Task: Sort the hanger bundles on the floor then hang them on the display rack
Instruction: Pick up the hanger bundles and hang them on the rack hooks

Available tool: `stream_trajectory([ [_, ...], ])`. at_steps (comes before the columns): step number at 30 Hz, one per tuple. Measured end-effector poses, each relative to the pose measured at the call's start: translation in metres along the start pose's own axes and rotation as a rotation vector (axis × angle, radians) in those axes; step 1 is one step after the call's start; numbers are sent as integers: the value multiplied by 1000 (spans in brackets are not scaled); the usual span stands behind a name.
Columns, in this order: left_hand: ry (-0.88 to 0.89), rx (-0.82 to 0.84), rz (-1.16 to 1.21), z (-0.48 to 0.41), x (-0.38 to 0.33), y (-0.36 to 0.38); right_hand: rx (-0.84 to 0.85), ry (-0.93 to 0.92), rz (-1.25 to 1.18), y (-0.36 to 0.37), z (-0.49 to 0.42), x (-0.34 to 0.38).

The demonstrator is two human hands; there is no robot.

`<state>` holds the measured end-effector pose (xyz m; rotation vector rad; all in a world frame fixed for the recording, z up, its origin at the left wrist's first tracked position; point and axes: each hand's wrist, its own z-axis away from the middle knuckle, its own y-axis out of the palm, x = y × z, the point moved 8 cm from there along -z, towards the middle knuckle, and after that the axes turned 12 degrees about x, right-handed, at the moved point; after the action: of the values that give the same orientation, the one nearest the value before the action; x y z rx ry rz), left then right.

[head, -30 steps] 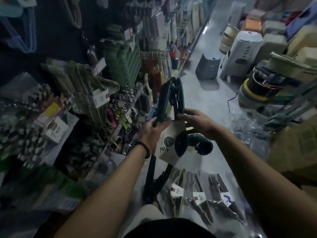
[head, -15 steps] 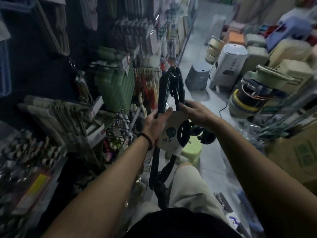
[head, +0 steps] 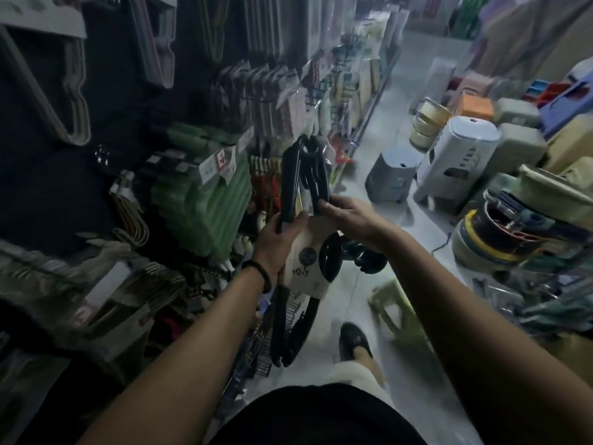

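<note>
Black plastic hanger bundle (head: 289,187) was held upright beside the crowded display rack (head: 253,99)
The left hand (head: 276,245) gripped it at its white card label (head: 308,264); the right hand (head: 349,213) pinched the hangers higher up, above the floor.

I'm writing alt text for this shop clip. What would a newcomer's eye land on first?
First, the black hanger bundle with its paper label, held up at centre frame. The left hand grips its lower part and the right hand pinches it just above. Next comes the display rack on the left, crowded with hanging goods, the green packs standing out. On the floor to the right stand a grey stool and a white stool.
</note>
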<state>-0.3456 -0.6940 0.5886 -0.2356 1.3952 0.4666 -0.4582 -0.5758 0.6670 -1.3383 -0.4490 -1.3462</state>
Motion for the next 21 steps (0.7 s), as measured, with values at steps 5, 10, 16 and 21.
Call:
stream_trajectory([
  [5,-13,-73,44,-92,-16,38,100,-20,35,-90,-66,-16],
  [10,-19,-205,55,-172,-52,81,131,-105,100,-186,-138,-15],
  [16,107,-278,-37,-233,-131,89,-54,-211,183,-251,-197,35],
  [21,276,-332,-183,-245,-224,83,-140,-350,111,-290,-207,95],
])
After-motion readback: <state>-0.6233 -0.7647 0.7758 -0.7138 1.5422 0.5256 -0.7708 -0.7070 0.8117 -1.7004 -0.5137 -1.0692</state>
